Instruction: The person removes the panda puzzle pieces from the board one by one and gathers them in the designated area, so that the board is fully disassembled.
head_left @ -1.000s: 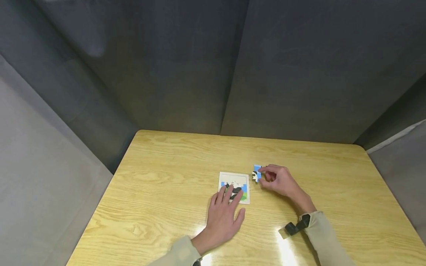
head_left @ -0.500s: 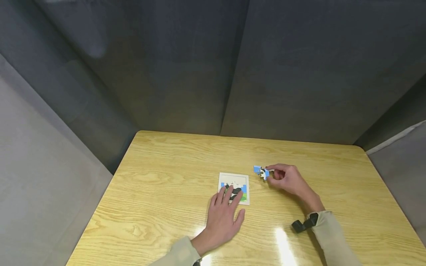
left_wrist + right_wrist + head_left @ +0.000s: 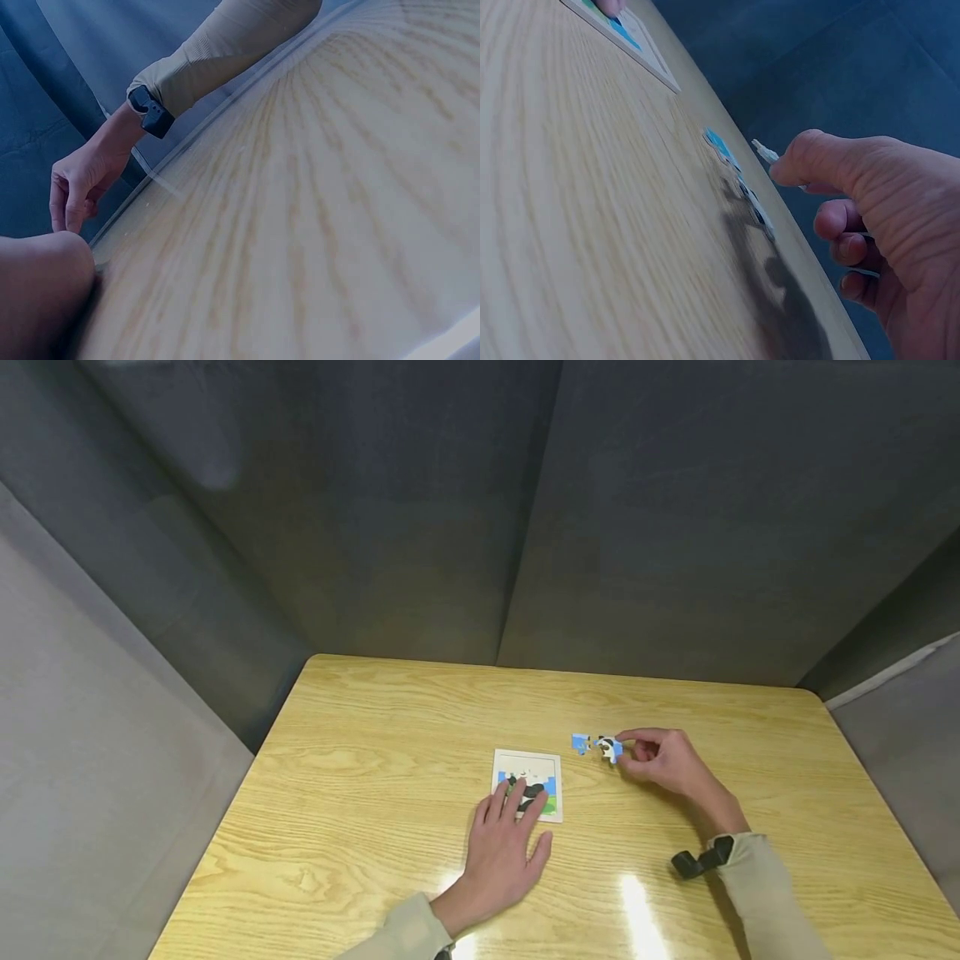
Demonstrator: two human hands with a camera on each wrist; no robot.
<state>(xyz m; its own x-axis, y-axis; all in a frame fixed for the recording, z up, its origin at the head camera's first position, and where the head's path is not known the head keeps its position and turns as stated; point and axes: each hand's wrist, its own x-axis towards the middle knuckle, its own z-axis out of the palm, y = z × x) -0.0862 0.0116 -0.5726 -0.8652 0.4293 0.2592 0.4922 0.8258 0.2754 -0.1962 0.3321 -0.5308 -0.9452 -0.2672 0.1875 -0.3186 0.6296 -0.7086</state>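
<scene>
A person's left hand (image 3: 504,852) lies flat with fingers spread on a wooden table (image 3: 360,793), its fingertips pressing the near edge of a small framed puzzle board (image 3: 528,782). At two o'clock from the board, the right hand (image 3: 663,762) pinches a black, white and blue puzzle piece (image 3: 609,748) between thumb and forefinger. Another blue piece (image 3: 580,742) lies on the table just at its nine o'clock.

The right hand (image 3: 79,184) hovers at the far edge of the tabletop (image 3: 300,225) — fingers curled downward, black wrist strap (image 3: 150,111) showing.
</scene>
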